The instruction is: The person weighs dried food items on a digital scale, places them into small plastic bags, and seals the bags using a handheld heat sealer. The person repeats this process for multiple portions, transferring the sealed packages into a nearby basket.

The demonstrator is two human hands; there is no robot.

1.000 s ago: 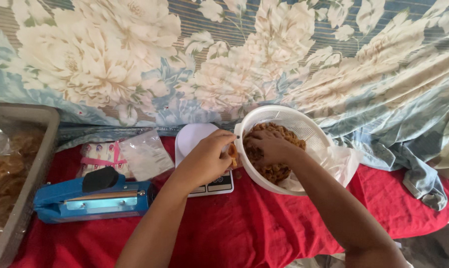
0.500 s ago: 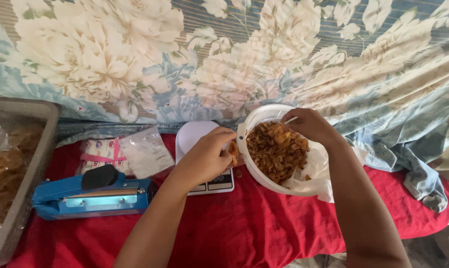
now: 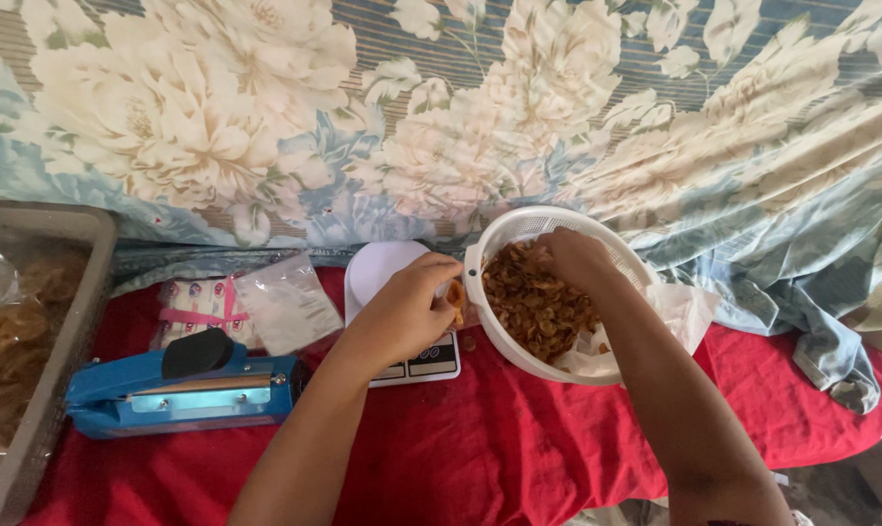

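Now your right hand [image 3: 575, 258] digs, half closed, in the basket [image 3: 519, 226] (white), while your left hand [image 3: 402, 312] pinches a chip [image 3: 455, 291].

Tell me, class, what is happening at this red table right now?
A person's right hand reaches into a white colander basket of brown fried snacks. The left hand pinches a small piece at the basket's rim, over a white kitchen scale. A blue heat sealer, clear plastic bags and a grey tray of bagged snacks lie on the left.
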